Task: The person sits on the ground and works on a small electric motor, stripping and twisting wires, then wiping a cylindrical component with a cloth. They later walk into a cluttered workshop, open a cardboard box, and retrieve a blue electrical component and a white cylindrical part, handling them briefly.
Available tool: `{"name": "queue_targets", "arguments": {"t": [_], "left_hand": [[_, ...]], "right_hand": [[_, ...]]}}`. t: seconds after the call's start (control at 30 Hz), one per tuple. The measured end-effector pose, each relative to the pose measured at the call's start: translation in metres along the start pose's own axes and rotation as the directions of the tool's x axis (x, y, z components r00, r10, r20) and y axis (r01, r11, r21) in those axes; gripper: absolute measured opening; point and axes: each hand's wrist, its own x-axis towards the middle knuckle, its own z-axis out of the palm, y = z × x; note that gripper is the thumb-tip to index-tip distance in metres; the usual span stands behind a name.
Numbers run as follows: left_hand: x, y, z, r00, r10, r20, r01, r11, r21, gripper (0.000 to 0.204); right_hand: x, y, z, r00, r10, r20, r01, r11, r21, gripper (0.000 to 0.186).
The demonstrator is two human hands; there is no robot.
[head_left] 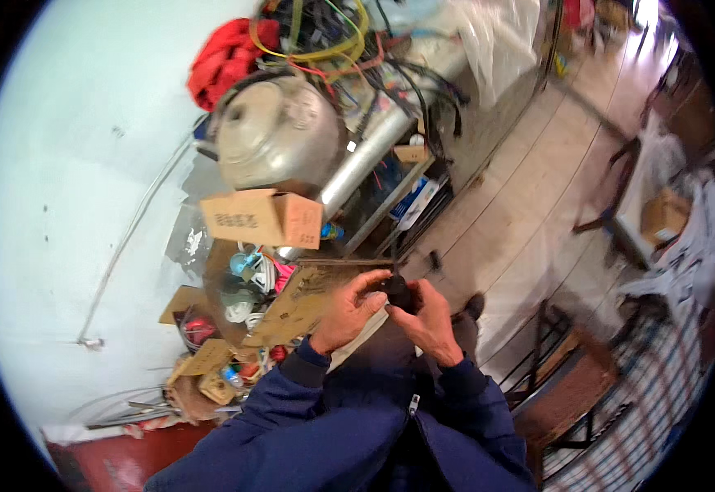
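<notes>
Close in front of my dark blue jacket, both hands meet around a small black object. My left hand grips it from the left, thumb and fingers bent against its side. From the right, my right hand closes on the same object with fingers curled round it. What kind of object it is cannot be made out; the fingers cover much of it and the picture is blurred. A thin dark length, perhaps a cord, rises from its top.
A bench at the upper left carries a large metal pot, tangled cables and a red cloth. A cardboard box sits at its near end. Boxes of odds and ends stand lower left. A wooden chair is at my right.
</notes>
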Motion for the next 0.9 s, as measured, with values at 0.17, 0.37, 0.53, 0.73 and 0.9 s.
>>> {"name": "queue_targets", "arguments": {"t": [0.17,0.37,0.53,0.73,0.9], "left_hand": [[0.028,-0.103,-0.001,0.969,-0.229,-0.088,0.241,0.955,0.172,0.031],[0.08,-0.139,-0.009,0.929,-0.032,-0.369,0.212,0.862,0.46,0.028],[0.121,-0.14,-0.049,0.796,0.135,-0.589,0.239,0.825,0.512,0.031],[0.172,-0.14,-0.079,0.58,0.087,-0.81,0.016,0.993,0.119,0.056],[0.188,-0.146,-0.111,0.555,-0.005,-0.832,-0.049,0.998,-0.038,0.055]], "right_hand": [[0.008,0.154,-0.007,0.983,0.153,-0.105,-0.134,0.977,0.167,0.042],[0.011,0.262,0.0,0.98,0.198,-0.03,-0.191,0.97,0.153,0.045],[0.032,0.275,0.0,0.987,0.164,-0.005,-0.162,0.982,0.099,0.042],[0.083,0.238,-0.014,0.999,0.033,-0.005,-0.033,0.999,-0.004,0.042],[0.181,0.183,-0.002,0.935,-0.354,0.017,0.354,0.93,-0.102,0.046]]}}
